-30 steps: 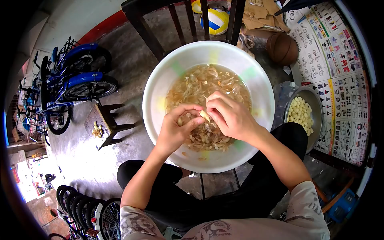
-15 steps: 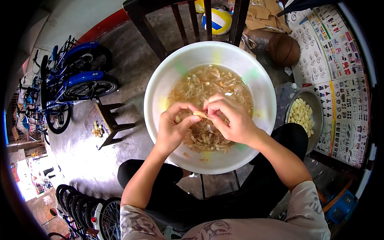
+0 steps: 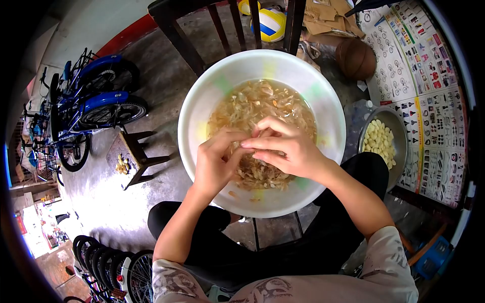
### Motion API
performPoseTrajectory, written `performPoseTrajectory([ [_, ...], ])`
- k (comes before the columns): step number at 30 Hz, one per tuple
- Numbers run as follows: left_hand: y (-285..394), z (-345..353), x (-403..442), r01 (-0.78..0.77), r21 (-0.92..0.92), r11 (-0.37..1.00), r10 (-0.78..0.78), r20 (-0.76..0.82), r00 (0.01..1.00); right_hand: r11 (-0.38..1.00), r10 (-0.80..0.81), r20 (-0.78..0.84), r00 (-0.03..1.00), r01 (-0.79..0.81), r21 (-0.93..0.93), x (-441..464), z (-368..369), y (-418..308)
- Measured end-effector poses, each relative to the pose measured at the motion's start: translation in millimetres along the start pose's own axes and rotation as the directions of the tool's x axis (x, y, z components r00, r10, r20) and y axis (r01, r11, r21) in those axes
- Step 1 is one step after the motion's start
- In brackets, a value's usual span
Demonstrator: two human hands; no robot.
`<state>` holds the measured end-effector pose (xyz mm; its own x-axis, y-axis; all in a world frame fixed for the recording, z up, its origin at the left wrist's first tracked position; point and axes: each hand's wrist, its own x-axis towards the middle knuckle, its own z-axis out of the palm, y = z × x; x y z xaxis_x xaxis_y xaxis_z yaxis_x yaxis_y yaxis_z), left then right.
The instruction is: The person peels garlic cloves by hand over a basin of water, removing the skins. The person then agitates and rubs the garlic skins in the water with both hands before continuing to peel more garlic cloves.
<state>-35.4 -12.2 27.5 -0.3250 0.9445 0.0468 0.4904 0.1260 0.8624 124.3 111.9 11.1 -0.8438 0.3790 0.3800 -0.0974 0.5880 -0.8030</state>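
Observation:
My left hand [image 3: 216,156] and my right hand [image 3: 290,150] meet fingertip to fingertip above a large white basin [image 3: 331,108]. Both are closed in a pinch on one garlic clove, which the fingers now mostly hide. Below them, loose brown garlic skins [image 3: 268,174] float and lie soaked in cloudy water [image 3: 285,96]. To the right, a metal bowl [image 3: 400,134] holds a heap of peeled, cream-coloured garlic cloves [image 3: 379,141].
A dark wooden chair [image 3: 214,25] stands behind the basin. On the left, a small stool [image 3: 126,156] carries several pale pieces, with blue bicycles [image 3: 108,103] beyond. A volleyball [image 3: 270,25], a basketball [image 3: 356,59] and cardboard [image 3: 326,17] lie at the back.
The fingers of both hands have drawn closer together and now cover the clove that showed between them. The whole view has shifted slightly.

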Motion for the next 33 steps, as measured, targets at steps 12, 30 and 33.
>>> performPoseTrajectory([
  [12,0.1,1.1,-4.7,-0.07,-0.012,0.997,0.071,0.071,0.995,0.999,-0.023,-0.01,1.0,0.024,0.045,-4.2,-3.5,3.6],
  [30,-6.3,-2.9,-5.3,0.207,-0.281,0.937,-0.192,0.08,0.978,0.991,0.096,0.037,0.995,-0.099,0.09,0.9,-6.6,-0.3],
  [33,-11.6,1.2,-4.2,0.016,-0.238,0.971,-0.024,-0.027,0.999,0.956,0.19,0.015,0.982,-0.189,0.224,0.3,-5.2,-8.1],
])
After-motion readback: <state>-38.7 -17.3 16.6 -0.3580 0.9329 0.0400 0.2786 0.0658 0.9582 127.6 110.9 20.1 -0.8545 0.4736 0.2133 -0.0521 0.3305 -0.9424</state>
